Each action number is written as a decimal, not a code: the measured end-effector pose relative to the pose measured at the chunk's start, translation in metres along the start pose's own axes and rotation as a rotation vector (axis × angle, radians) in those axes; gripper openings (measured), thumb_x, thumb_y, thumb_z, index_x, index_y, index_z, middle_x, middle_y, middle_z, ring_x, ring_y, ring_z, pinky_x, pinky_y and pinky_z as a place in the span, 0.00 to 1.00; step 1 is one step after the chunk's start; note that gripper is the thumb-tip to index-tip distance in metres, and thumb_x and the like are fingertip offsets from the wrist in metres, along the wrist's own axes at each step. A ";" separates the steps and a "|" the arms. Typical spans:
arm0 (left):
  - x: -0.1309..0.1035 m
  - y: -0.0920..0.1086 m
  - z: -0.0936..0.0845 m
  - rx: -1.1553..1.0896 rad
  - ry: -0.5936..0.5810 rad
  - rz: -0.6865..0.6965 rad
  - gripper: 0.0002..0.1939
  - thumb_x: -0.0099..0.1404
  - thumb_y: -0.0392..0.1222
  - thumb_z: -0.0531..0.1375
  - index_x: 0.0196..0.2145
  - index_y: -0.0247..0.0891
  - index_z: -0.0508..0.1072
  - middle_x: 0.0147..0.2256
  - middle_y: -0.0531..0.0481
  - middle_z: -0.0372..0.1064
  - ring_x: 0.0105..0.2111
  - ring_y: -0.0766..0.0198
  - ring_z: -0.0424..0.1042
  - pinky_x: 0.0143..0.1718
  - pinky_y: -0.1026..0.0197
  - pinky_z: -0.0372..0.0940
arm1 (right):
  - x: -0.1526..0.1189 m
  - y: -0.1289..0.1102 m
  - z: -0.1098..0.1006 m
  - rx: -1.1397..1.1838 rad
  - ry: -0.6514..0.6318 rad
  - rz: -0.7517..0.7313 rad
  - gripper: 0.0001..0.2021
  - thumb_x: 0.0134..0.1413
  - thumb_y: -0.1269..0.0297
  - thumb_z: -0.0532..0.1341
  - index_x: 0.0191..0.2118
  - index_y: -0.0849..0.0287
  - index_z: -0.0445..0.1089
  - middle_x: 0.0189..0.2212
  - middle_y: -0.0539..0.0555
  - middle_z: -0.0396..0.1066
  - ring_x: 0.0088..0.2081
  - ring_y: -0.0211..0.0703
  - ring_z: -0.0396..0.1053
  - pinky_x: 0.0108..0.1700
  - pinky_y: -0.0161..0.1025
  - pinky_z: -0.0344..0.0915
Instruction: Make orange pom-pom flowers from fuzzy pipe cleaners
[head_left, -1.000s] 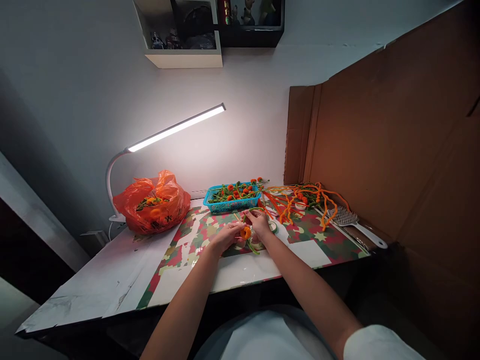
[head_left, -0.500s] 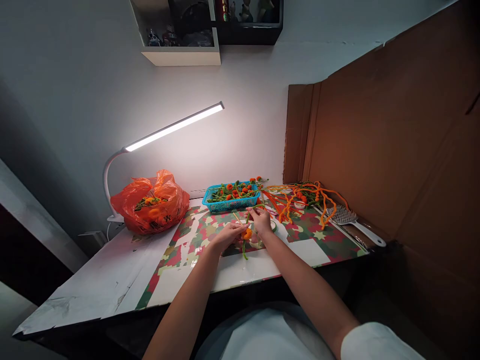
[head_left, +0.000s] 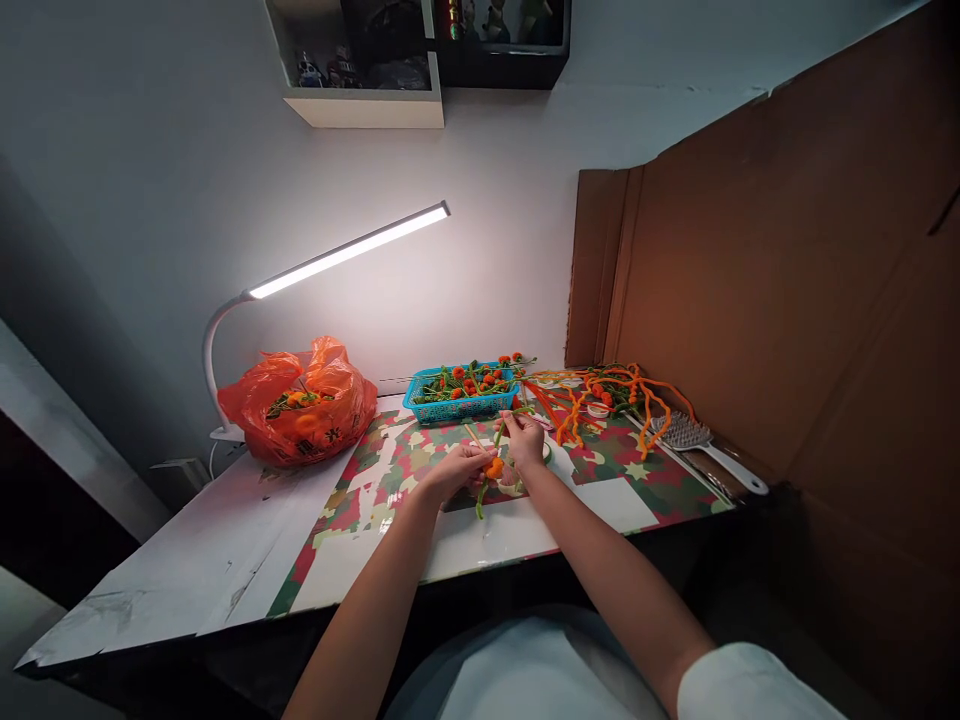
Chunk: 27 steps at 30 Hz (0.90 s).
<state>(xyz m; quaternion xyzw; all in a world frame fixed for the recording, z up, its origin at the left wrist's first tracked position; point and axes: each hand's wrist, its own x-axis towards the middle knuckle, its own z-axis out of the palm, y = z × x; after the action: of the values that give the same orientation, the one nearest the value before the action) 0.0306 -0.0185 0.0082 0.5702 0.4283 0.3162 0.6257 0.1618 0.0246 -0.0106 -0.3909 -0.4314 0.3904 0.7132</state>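
Observation:
Over the middle of the table, my left hand [head_left: 459, 470] pinches a small orange flower [head_left: 493, 468] that looks made of fuzzy pipe cleaner. A green pipe cleaner [head_left: 480, 508] hangs below the flower head. My right hand [head_left: 524, 440], just to the right and slightly higher, has its fingers closed on a green strand [head_left: 499, 432] rising from the flower. Another green end sticks out past those fingertips. Behind the hands stands a blue basket [head_left: 457, 408] with several orange flowers on green stems. A roll of tape [head_left: 547, 453] lies partly hidden behind my right wrist.
An orange plastic bag [head_left: 300, 430] of flowers stands at the left, beneath a lit desk lamp [head_left: 352, 250]. Orange pipe cleaners [head_left: 574, 412] lie tangled at the right, near a hairbrush [head_left: 724, 460]. A cardboard panel [head_left: 720, 270] borders the right side.
The lower green end under the flower has swung slightly left. Both hands keep nearly the same place and grip; the whole view has shifted a little.

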 end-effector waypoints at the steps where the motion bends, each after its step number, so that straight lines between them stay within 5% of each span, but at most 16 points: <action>1: 0.000 0.000 0.000 -0.006 -0.001 -0.001 0.22 0.48 0.57 0.66 0.20 0.32 0.69 0.16 0.52 0.63 0.14 0.74 0.59 0.16 0.70 0.49 | 0.001 0.000 0.000 0.026 -0.003 0.015 0.21 0.41 0.43 0.62 0.23 0.60 0.71 0.22 0.54 0.71 0.26 0.41 0.68 0.32 0.38 0.65; 7: 0.002 -0.001 -0.002 -0.086 0.250 0.107 0.23 0.45 0.58 0.67 0.24 0.33 0.73 0.21 0.50 0.68 0.17 0.71 0.65 0.18 0.69 0.58 | 0.002 -0.004 0.000 0.247 -0.085 0.208 0.20 0.37 0.46 0.66 0.31 0.59 0.72 0.27 0.53 0.74 0.29 0.41 0.71 0.35 0.39 0.68; 13: 0.006 -0.003 -0.010 -0.200 0.516 0.291 0.26 0.42 0.57 0.69 0.33 0.34 0.76 0.33 0.45 0.74 0.29 0.64 0.72 0.28 0.65 0.68 | -0.012 -0.010 0.003 0.060 -0.330 0.236 0.16 0.34 0.55 0.69 0.31 0.59 0.72 0.30 0.53 0.75 0.33 0.41 0.72 0.36 0.37 0.67; 18: 0.006 -0.004 -0.015 -0.256 0.500 0.280 0.25 0.41 0.56 0.70 0.33 0.34 0.76 0.33 0.45 0.73 0.31 0.64 0.72 0.30 0.64 0.68 | -0.016 -0.015 0.002 0.062 -0.425 0.290 0.14 0.32 0.56 0.70 0.26 0.60 0.74 0.27 0.53 0.75 0.30 0.40 0.72 0.34 0.36 0.68; 27: 0.004 0.002 -0.014 -0.454 0.410 0.229 0.17 0.51 0.48 0.68 0.35 0.34 0.74 0.36 0.44 0.74 0.32 0.64 0.74 0.32 0.65 0.69 | -0.009 -0.012 0.001 0.117 -0.344 0.284 0.18 0.29 0.52 0.70 0.27 0.59 0.74 0.27 0.53 0.75 0.32 0.42 0.72 0.34 0.37 0.67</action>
<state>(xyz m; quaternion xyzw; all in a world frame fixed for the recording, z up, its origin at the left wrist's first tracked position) 0.0205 -0.0082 0.0099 0.3851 0.3969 0.5801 0.5980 0.1607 0.0117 -0.0027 -0.3335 -0.4638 0.5720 0.5886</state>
